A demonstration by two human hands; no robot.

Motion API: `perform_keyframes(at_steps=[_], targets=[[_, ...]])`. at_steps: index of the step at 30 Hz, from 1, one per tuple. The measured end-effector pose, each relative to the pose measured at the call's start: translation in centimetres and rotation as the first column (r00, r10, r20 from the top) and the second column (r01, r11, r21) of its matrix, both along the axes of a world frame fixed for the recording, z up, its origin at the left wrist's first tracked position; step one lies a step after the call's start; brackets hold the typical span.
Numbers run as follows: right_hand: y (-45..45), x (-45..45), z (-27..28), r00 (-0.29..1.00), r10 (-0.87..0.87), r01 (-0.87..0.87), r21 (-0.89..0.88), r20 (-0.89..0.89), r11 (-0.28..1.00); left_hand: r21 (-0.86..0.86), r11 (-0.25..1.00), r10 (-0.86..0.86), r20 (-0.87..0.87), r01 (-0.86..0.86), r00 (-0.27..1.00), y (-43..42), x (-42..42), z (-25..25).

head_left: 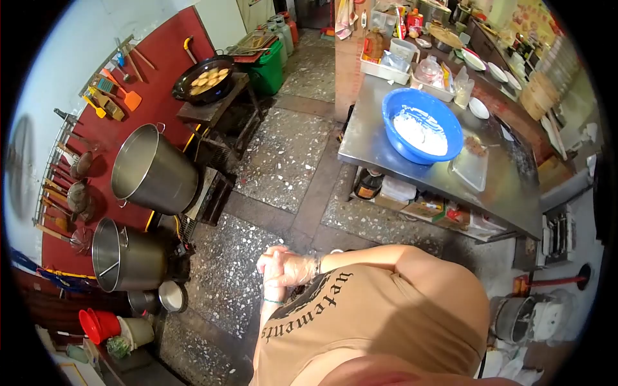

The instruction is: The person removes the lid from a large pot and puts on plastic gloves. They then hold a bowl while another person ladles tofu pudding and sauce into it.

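My right hand [294, 269] and my left hand [270, 265] are clasped together in front of my body, above the floor. Their fingers are closed against each other, and I see no tool or food in them. A thin, shiny, see-through covering like a plastic glove seems to lie over my right hand up to the wrist. A thin bracelet [273, 301] circles my left wrist. On the steel table [364, 138] ahead to the right, a blue basin [393, 112] holds a white, floury mass. A black wok [187, 90] with several golden pieces in it stands ahead to the left.
Two tall steel pots [158, 170] [138, 257] stand along the left wall, near hanging strainers [78, 196] and spatulas [132, 100]. A green bin [267, 71] is beyond the wok stand. A clear tray [473, 170] lies beside the basin. Speckled floor [273, 157] runs between stoves and table.
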State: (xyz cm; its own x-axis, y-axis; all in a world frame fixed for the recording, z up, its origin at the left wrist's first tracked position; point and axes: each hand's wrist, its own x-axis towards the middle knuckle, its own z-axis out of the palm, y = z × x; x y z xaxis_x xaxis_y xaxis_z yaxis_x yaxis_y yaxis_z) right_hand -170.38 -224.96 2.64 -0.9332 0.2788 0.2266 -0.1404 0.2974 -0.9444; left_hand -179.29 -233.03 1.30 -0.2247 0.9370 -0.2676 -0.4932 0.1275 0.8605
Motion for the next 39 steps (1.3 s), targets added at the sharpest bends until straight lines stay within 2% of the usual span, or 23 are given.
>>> perform_keyframes(at_steps=[2,4,7,9,11,12,13,17,19,21,22,26,29,31,33,34,35,37,38,39], targets=[[0.1,-0.2,0.3,0.999,0.05,-0.051,-0.059,-0.019,0.997,0.061,0.998,0.034,-0.077,-0.029,0.996,0.1,-0.3,-0.6],[0.0,0.0,0.6,1.0,0.01,-0.01,-0.008,0.023,1.0,0.054,0.998,0.031,-0.09,-0.027,0.995,0.1,-0.3,0.0],[0.3,-0.1,0.7,0.995,0.081,-0.077,-0.072,0.055,0.994,0.028,0.999,0.049,-0.191,-0.045,0.98,-0.1,-0.8,-0.2],[0.5,-0.5,0.2,0.991,0.132,-0.13,-0.054,0.026,0.99,-0.006,0.999,-0.035,-0.27,0.035,0.962,-0.2,-1.1,0.1],[0.1,-0.8,-0.2,0.988,0.137,-0.121,-0.197,0.072,0.973,-0.02,1.0,-0.017,-0.269,0.012,0.963,-0.4,-1.3,0.3],[0.1,-1.0,-0.3,0.994,0.105,-0.102,-0.127,0.022,0.987,-0.011,1.0,0.006,-0.374,-0.01,0.927,-0.6,-1.5,-0.2],[0.1,-1.0,-0.3,0.993,0.117,-0.113,-0.132,0.022,0.985,0.0,1.0,0.021,-0.475,-0.024,0.88,-0.7,-1.6,-0.3],[0.3,-1.2,0.2,0.99,0.138,-0.13,-0.165,0.037,0.978,-0.055,0.998,-0.056,-0.544,0.031,0.837,-0.5,-1.5,2.7],[0.5,-1.2,0.2,0.991,0.072,-0.063,-0.086,0.111,0.994,-0.075,0.997,-0.061,-0.49,0.028,0.869,-0.4,-1.8,2.0],[0.7,-1.3,0.4,0.992,0.084,-0.077,-0.083,0.096,0.994,-0.035,0.999,-0.039,-0.538,0.024,0.842,-0.3,-2.1,0.4],[0.5,-1.4,0.4,0.993,0.092,-0.085,-0.095,0.079,0.992,-0.038,0.999,-0.033,-0.5,0.016,0.865,-0.7,-2.1,-0.3],[0.4,-1.6,-0.4,0.996,0.075,-0.073,-0.033,0.048,0.997,-0.079,0.997,-0.047,-0.515,0.007,0.856,-0.8,-2.0,0.6],[0.4,-1.7,-0.3,0.995,0.077,-0.071,-0.079,0.067,0.994,-0.011,1.0,-0.002,-0.538,-0.005,0.843,-0.9,-1.8,0.7],[0.4,-1.8,-0.6,0.995,0.087,-0.083,-0.097,0.04,0.992,-0.081,0.997,-0.036,-0.478,-0.004,0.878,-0.9,-2.1,0.2],[0.5,-2.0,-1.0,0.995,0.091,-0.087,-0.075,0.04,0.993,0.014,0.999,0.033,-0.476,-0.03,0.879,-0.9,-1.8,0.3],[0.6,-2.2,-1.1,0.996,0.084,-0.082,-0.051,0.038,0.995,-0.061,0.998,-0.058,-0.531,0.03,0.846,-0.7,-2.5,-0.1],[0.7,-2.3,-0.9,0.996,0.088,-0.087,-0.052,0.031,0.995,-0.063,0.998,-0.055,-0.536,0.025,0.842,-0.6,-2.6,-0.4],[0.9,-2.2,-0.6,0.989,0.098,-0.089,-0.08,0.112,0.993,0.098,0.994,0.021,-0.536,0.037,0.844,-0.6,-2.3,-1.0],[1.2,-2.4,-1.1,0.989,0.111,-0.11,-0.022,0.096,0.994,-0.028,0.996,-0.083,-0.591,0.082,0.802,-0.5,-3.0,-1.3],[1.3,-2.5,-1.4,0.988,0.117,-0.115,-0.025,0.096,0.993,-0.031,0.997,-0.081,-0.591,0.077,0.803,-0.5,-3.2,-1.9]])
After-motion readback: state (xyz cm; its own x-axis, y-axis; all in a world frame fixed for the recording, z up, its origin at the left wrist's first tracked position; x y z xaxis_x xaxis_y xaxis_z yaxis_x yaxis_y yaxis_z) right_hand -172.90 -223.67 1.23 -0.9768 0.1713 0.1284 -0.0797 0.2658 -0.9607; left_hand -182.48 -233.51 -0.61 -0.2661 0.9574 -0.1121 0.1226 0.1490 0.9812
